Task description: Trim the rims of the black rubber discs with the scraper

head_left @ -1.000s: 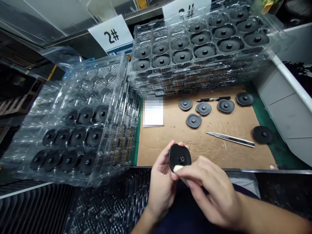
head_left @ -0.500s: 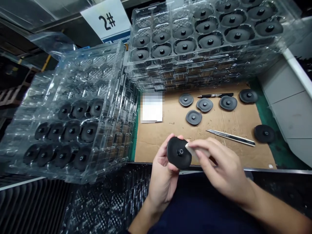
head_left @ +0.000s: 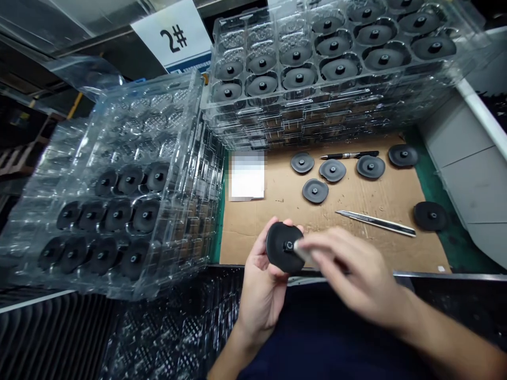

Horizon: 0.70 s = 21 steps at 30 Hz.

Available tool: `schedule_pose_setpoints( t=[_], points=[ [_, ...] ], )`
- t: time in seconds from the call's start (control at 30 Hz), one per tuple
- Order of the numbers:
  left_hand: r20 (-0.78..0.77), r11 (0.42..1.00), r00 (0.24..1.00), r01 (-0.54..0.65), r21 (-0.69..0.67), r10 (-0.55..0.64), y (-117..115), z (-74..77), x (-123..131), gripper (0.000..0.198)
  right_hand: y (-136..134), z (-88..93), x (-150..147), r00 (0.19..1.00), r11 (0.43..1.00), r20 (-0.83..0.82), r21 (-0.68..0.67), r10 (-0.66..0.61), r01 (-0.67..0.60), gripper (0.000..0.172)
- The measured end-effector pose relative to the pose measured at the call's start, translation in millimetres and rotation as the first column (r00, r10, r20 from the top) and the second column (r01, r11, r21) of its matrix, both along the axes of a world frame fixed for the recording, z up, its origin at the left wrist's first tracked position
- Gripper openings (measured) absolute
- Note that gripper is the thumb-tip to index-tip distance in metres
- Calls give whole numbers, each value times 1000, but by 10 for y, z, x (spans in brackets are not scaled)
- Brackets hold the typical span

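My left hand (head_left: 263, 285) grips a black rounded disc (head_left: 280, 253) by its edge, with the small hub on its face turned up toward me. In my right hand (head_left: 352, 269), thumb and fingers pinch a small white piece (head_left: 304, 250), perhaps a cloth or an eraser; its kind is unclear. The tip of that piece is at the disc's face, close beside the hub. The fingers of the right hand are somewhat blurred. Beyond the hands, several similar discs, one of them a grey-black disc (head_left: 315, 190), lie on a cardboard sheet (head_left: 277, 227).
A slim utility knife (head_left: 376, 223) and a black pen (head_left: 349, 155) lie on the cardboard. Stacked clear plastic trays (head_left: 253, 113) with discs stand at the back, and another tray stack (head_left: 174, 158) rises at left. A white paper (head_left: 247, 177) and a "2#" sign (head_left: 173, 37) are visible.
The white piece in my right hand has moved left across the disc, from its right edge toward the hub. My left hand and the disc have shifted slightly left.
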<state>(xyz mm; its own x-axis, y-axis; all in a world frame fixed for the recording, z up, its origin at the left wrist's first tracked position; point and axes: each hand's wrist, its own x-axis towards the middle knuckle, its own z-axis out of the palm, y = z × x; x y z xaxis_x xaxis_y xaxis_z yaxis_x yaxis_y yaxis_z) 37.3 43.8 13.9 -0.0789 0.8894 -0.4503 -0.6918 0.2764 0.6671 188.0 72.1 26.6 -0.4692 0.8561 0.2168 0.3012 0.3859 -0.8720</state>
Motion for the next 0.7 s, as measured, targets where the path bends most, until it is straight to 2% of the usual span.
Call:
schedule_pose_setpoints(
  t=[0.07, 0.17, 0.23, 0.3, 0.37, 0.47, 0.53, 0.6, 0.7],
  points=[
    [-6, 1000, 1000, -9, -6, 9, -6, -15, 6, 51, 3, 19, -14, 998, 998, 33, -4, -61, 62, 27],
    [21, 1000, 1000, -7, -13, 7, -22, -39, -1, 47, 21, 42, -21, 997, 997, -21, 23, 80, -79, 32],
    [29, 1000, 999, -14, 3, 14, -28, -56, -17, 46, 69, -27, 8, 995, 995, -46, -38, 87, -88, 29],
    [40, 999, 999, -34, 13, 34, -29, -71, -34, 45, 123, -204, 60, 997, 988, 20, -141, -68, 70, 23],
    [62, 999, 997, -53, 8, 52, -27, -81, -47, 44, 134, -468, 115, 976, 956, 120, -210, -184, 206, 22],
    [104, 999, 994, -45, -9, 45, -22, -94, -45, 44, 60, -855, 166, 976, 946, 172, -270, -134, 177, 23],
    [125, 999, 992, -30, -17, 32, -20, -101, -23, 43, 26, -964, 177, 981, 949, 168, -282, -96, 141, 22],
    [131, 1000, 991, -12, -26, 16, -20, -107, 14, 43, 54, -881, 168, 977, 945, 169, -278, -129, 173, 22],
    [119, 999, 992, 33, -23, -30, -31, -115, 76, 48, 154, -471, 95, 957, 939, 121, -195, -264, 284, 28]
  ],
)
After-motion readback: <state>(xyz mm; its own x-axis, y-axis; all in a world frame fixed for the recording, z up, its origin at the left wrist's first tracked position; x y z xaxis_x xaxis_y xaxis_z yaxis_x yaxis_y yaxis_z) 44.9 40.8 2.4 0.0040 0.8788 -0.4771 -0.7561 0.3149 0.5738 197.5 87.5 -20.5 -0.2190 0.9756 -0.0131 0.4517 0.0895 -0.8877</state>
